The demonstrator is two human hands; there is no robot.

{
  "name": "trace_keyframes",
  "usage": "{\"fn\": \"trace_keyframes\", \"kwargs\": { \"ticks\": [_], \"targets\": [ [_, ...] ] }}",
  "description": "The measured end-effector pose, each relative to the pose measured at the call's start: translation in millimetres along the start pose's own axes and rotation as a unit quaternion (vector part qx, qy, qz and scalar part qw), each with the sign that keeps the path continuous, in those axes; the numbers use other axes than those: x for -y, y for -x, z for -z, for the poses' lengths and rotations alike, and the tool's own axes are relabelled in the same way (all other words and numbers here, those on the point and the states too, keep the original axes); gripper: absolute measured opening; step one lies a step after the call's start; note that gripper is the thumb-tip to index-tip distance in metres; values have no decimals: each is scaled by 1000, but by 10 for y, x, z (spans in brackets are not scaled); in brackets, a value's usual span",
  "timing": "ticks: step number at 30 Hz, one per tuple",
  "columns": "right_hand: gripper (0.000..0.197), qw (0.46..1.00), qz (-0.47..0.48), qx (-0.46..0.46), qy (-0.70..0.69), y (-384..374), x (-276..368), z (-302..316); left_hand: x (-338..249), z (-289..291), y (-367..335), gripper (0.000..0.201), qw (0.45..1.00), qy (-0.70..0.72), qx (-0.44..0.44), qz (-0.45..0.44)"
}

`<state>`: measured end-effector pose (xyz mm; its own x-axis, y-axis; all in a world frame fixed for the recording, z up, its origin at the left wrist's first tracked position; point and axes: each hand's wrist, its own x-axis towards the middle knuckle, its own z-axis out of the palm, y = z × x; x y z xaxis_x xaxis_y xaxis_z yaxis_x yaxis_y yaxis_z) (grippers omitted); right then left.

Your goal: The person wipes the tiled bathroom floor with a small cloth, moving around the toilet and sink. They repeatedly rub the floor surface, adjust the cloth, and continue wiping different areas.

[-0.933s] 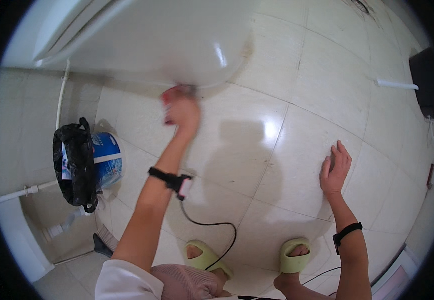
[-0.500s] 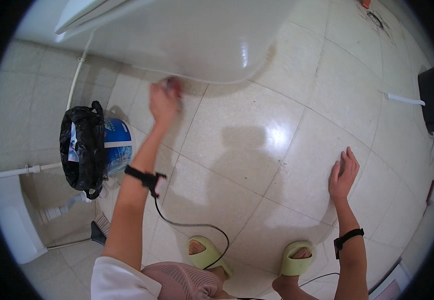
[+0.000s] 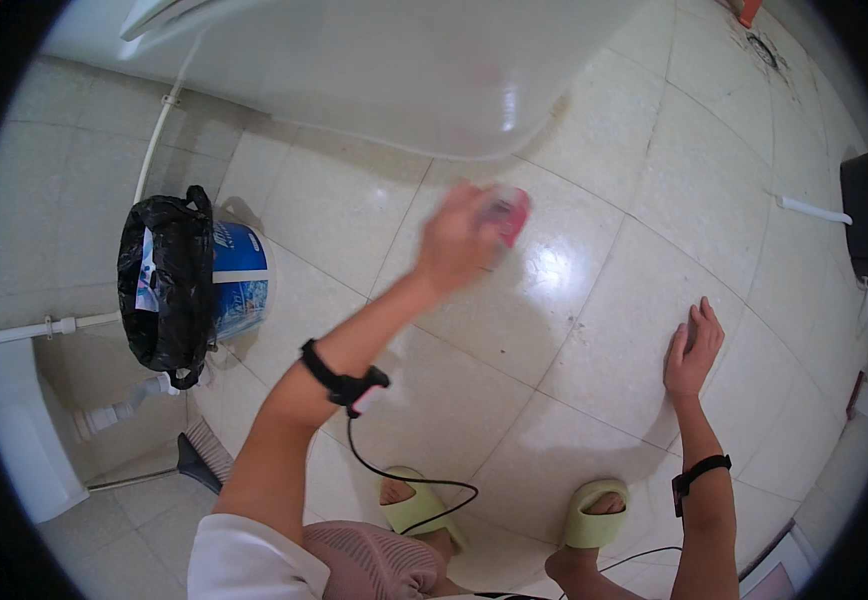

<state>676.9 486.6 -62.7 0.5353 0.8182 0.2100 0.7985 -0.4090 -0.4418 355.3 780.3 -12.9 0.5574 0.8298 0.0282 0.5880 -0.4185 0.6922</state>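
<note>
My left hand [image 3: 454, 240] is closed around a small red and grey object [image 3: 515, 217], smeared by motion, so its kind does not show. It is over the pale tiled floor [image 3: 474, 375], just in front of the white tub's [image 3: 354, 90] rounded lower edge. Whether the object touches the tiles I cannot tell. Out to the right, my right hand [image 3: 694, 350] is at the floor, holding nothing, its fingers stretched out and the thumb apart.
At the left stands a blue and white bucket [image 3: 242, 285] with a black plastic bag [image 3: 189, 290] in its mouth. A broom [image 3: 202, 455] lies below it, near white pipes [image 3: 94, 322]. My feet wear green slippers [image 3: 594, 515]. A floor drain [image 3: 762, 50] is far right.
My left hand has swept right across the tiles with the red and grey object, away from the tub's left part. The view has shifted slightly; my right hand stays in place.
</note>
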Motion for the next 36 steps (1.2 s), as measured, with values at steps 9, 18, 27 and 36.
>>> {"fn": "trace_keyframes", "kwargs": {
  "ticks": [9,18,27,36],
  "targets": [
    [35,1000,0,0,-28,7,-46,-31,2092,1487,-721,41,908,-243,-102,327],
    [34,999,-25,25,-6,29,-36,-23,329,-216,73,48,997,32,62,-23],
    [33,1000,-15,15,20,38,-70,-41,1955,1842,-374,38,884,-302,-333,125],
    [33,999,-5,14,33,19,-46,-38,3071,1697,-533,46,886,-373,-211,177]
  ]
}}
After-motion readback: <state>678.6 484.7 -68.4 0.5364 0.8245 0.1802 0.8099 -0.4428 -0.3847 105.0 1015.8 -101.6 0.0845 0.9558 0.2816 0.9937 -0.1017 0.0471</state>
